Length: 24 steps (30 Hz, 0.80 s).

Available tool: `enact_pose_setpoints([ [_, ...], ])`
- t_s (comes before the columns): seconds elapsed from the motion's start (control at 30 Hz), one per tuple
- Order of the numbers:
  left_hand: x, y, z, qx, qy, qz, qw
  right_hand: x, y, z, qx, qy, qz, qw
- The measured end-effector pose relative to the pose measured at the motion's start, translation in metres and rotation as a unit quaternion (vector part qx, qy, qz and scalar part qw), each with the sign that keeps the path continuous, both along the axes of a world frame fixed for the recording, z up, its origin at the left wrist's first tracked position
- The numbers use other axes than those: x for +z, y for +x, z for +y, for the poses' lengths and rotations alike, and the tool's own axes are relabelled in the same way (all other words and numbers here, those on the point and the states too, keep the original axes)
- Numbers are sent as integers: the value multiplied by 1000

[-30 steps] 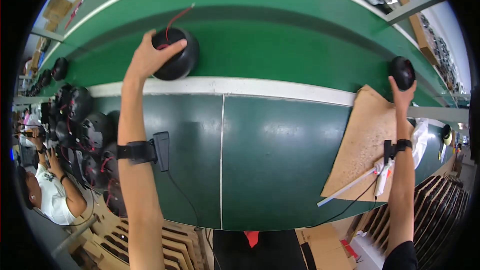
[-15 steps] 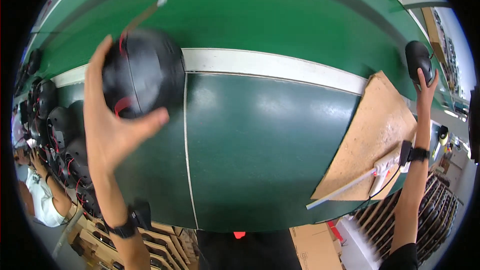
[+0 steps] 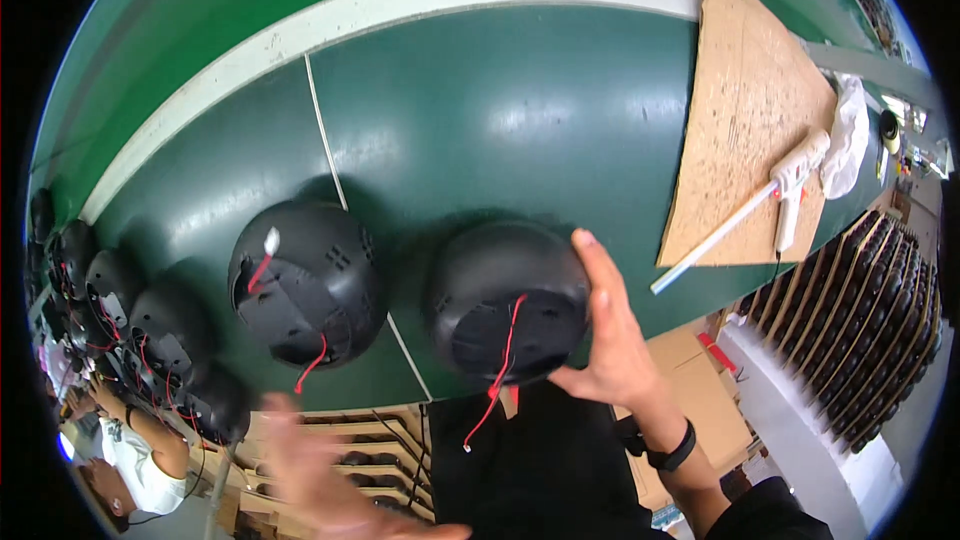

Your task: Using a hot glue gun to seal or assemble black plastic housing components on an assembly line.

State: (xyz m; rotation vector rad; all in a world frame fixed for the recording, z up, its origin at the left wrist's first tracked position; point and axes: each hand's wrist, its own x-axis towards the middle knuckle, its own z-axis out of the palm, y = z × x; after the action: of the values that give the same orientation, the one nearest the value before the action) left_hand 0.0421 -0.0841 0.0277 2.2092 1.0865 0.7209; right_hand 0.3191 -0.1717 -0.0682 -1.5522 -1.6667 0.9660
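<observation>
Near the front edge of the green table, my right hand grips the right side of a round black plastic housing. A red wire with a small white plug hangs from this housing's recessed face, over the table edge. Just left of it sits a second black housing, also with red wires and a white connector, and no hand on it. My left hand is below this second housing, off the table edge. It is blurred, but its thumb and fingers are spread and nothing shows in them.
A cardboard sheet on the right bears a white glue gun with a long glue stick. Several more black housings crowd the table's left end, near a person in white. Racks of black parts stand lower right.
My left hand has left the housing at upper left and drawn down toward me. My right hand has come in from the far right with a housing. Both housings now sit near the front edge.
</observation>
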Motion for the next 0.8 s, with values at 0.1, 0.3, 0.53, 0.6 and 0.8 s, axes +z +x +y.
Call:
enact_pose_setpoints([
  [0.1, -23, 36, -17, -77, -142, 39, 986, 14, 32, -26, -41, -17, -90, 995],
  [0.3, -52, 63, -32, 36, -144, 37, 988, 13, 200, -88, -357, -119, -409, 831],
  [0.53, -42, 98, -26, 122, -100, 130, 979, -36, 307, -87, -378, -117, -433, 810],
  [0.6, -37, 99, -16, 122, -56, 132, 982, -44, 314, -80, -361, -114, -484, 789],
  [0.8, -22, 105, 32, 12, -89, 97, 991, -32, 378, -104, -376, -119, -363, 844],
])
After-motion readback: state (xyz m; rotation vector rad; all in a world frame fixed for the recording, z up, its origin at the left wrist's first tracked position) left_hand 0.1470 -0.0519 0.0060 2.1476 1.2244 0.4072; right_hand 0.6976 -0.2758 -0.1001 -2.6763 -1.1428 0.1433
